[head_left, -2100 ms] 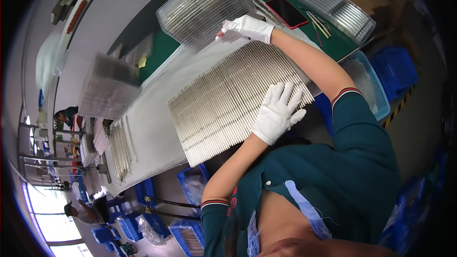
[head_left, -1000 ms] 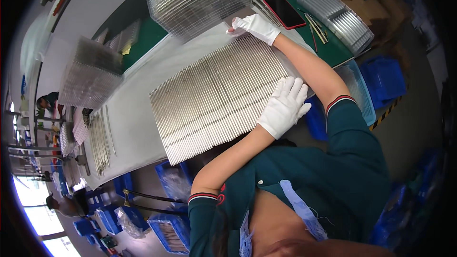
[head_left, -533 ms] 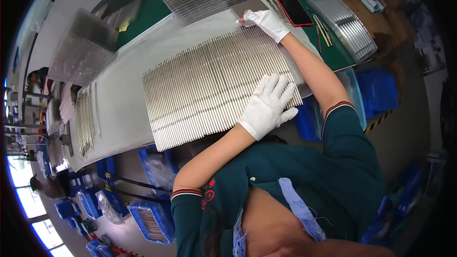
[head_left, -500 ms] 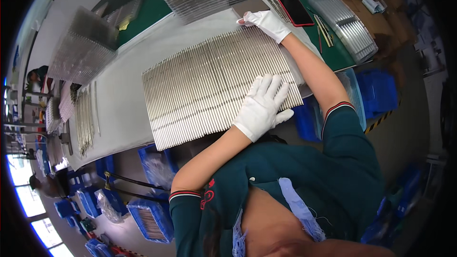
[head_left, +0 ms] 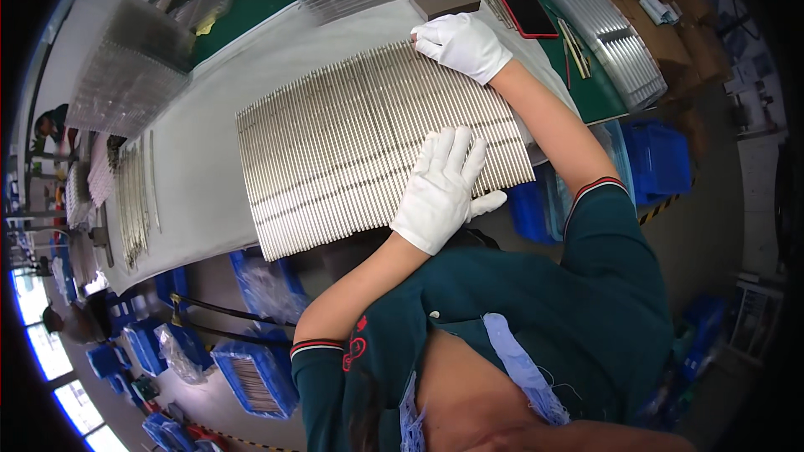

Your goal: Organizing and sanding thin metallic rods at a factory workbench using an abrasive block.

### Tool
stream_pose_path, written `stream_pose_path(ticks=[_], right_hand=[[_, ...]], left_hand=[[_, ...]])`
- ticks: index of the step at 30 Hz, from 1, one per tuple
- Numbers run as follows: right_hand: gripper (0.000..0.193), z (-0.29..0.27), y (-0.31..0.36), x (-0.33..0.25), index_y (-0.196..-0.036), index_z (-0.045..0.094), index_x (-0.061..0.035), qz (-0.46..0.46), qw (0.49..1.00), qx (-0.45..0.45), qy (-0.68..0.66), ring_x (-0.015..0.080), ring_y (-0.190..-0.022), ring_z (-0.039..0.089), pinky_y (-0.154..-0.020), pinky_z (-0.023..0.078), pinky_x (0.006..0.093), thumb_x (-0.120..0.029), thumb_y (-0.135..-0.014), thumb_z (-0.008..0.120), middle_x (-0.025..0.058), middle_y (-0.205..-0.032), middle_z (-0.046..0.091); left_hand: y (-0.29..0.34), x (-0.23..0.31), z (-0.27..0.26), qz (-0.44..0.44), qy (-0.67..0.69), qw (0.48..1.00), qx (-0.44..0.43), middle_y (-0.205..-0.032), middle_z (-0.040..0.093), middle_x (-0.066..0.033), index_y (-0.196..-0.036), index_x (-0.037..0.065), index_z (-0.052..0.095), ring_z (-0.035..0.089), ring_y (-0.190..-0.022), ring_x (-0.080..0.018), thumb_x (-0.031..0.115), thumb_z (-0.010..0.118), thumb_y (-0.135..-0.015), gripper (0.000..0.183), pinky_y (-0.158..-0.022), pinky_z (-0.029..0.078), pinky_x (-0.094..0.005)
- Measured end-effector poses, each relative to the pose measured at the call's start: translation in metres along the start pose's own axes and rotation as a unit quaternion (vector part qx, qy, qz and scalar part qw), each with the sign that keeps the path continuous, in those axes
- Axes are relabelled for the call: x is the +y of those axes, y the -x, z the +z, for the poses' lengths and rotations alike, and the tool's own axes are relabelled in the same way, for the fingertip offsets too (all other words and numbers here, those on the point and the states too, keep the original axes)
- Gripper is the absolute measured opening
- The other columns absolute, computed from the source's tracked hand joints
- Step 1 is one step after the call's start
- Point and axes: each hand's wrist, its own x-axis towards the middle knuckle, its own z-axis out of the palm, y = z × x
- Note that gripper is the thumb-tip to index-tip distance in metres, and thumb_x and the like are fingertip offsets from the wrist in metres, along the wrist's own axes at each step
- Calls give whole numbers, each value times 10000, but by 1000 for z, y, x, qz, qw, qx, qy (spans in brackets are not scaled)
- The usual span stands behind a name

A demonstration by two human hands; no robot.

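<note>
Observing, head view: gloved left hand (head_left: 435,194) is resting flat, fingers extended, on the silvery rods (head_left: 335,130), gripping nothing. Gloved right hand (head_left: 461,47) is resting half-curled at their far edge; cannot tell whether it is holding any. Rods are lying side by side on the white table cover (head_left: 201,159).

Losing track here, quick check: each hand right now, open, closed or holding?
Left hand: open, laid on the rods.
Right hand: partly curled at the rods' far ends; whether it grips any cannot be told.
</note>
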Motion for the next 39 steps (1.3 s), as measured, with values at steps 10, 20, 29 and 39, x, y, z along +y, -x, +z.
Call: stream_pose_path(ticks=[10,20,29,39], right_hand=[[245,-6,-4,-6,-1055,783,-110,16,999,-31,13,323,-953,749,-856,592,455,-308,-1045,640,77,-1020,800],[187,-13,-5,-7,-1104,802,-99,-38,999,16,23,285,-963,770,-862,604,413,-237,-1010,717,69,-1047,817],[362,-61,44,-29,-1340,738,-82,32,986,148,-74,285,-1173,761,-1033,599,363,-116,-981,773,115,-1346,764],[447,-105,119,-82,-1353,735,-79,157,986,40,-27,296,-1310,689,-1131,532,386,-284,-959,790,113,-1406,732]], left_hand=[[-3,2,-4,-8,19,1000,18,-1420,575,-218,-1434,-49,599,523,-1380,-416,616,707,-917,849,-1212,402,-523],[5,-3,-12,33,36,999,15,-1424,568,-165,-1440,17,587,543,-1349,-367,568,720,-922,768,-1200,421,-508],[108,-31,-69,-126,-58,990,-30,-1451,601,-115,-1435,72,620,551,-1362,-312,399,746,-952,597,-1211,380,-525],[231,-47,-109,-352,-242,904,20,-1549,584,-217,-1544,57,562,531,-1420,-438,426,707,-1031,648,-1238,355,-593]])
